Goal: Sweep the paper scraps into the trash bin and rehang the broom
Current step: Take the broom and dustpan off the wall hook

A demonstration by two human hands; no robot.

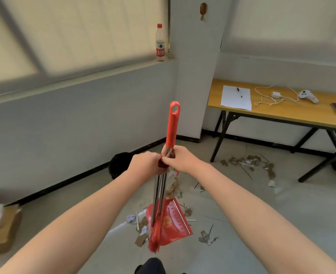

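**Desk:** What do we have in the frame?

**Photographer:** A person stands in the corner of a room, both bare arms stretched forward. The left hand point(148, 163) and the right hand point(180, 159) are closed side by side around two metal poles held together, upright, just below a red grip with a hanging hole at its top. That grip belongs to the broom point(172, 125); its red bristles touch the floor beside a red dustpan point(173, 224), whose pole runs up alongside the broom's (which hand has which pole, I cannot tell).

**Desk:** And the mess?

**Photographer:** Paper scraps point(248, 163) are scattered across the grey floor, the thickest patch under the near end of a wooden folding table point(278, 113), with more around the dustpan. A dark, round trash bin point(119, 165) sits against the wall to the left, partly hidden behind the left hand.

**Desk:** Anything for background?

**Photographer:** A brown wall hook point(203, 9) is fixed high on the white pillar, well above the broom's handle. A water bottle point(160, 43) with a red cap stands on the window ledge. On the table lie a white sheet point(236, 97), a charger with its cable point(276, 94) and a white controller point(307, 95). A cardboard box point(1, 232) lies at the left edge.
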